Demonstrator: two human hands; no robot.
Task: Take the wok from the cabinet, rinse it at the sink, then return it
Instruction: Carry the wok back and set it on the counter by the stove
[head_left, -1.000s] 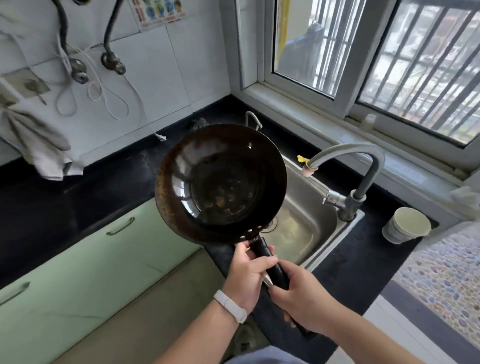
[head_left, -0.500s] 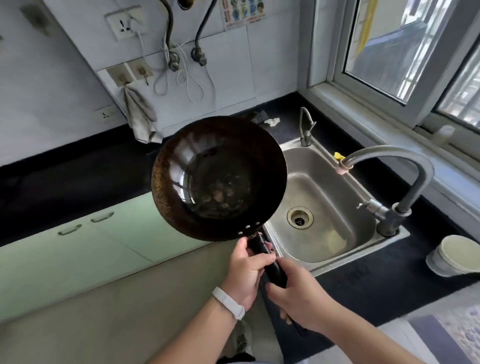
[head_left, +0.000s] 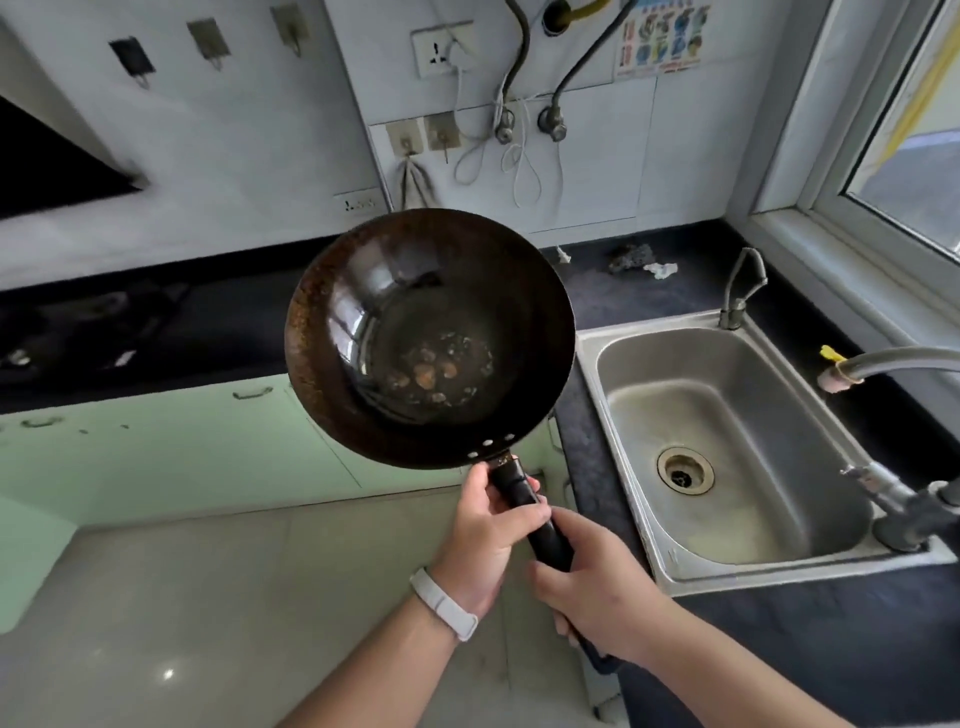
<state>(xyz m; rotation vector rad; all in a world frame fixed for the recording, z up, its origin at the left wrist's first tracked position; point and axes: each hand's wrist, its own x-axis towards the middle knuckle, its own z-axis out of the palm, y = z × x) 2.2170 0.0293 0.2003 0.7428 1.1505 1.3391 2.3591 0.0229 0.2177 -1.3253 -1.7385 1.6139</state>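
Note:
A dark, round wok with a black handle is held level in the air, left of the sink and over the green cabinet fronts. A little water and rusty spots lie in its bottom. My left hand, with a white wristband, grips the handle close to the bowl. My right hand grips the handle's lower end. The steel sink lies to the right, with its drain open and its basin empty. The grey faucet spout reaches in from the right edge.
Pale green cabinet doors run under the black countertop on the left. A second small tap stands behind the sink. Hoses, cords and a hanging cloth are on the tiled wall. A window is at the right.
The view has swung left, and the wok has moved off the sink to hang over the cabinet fronts. Both hands keep their grip on the handle.

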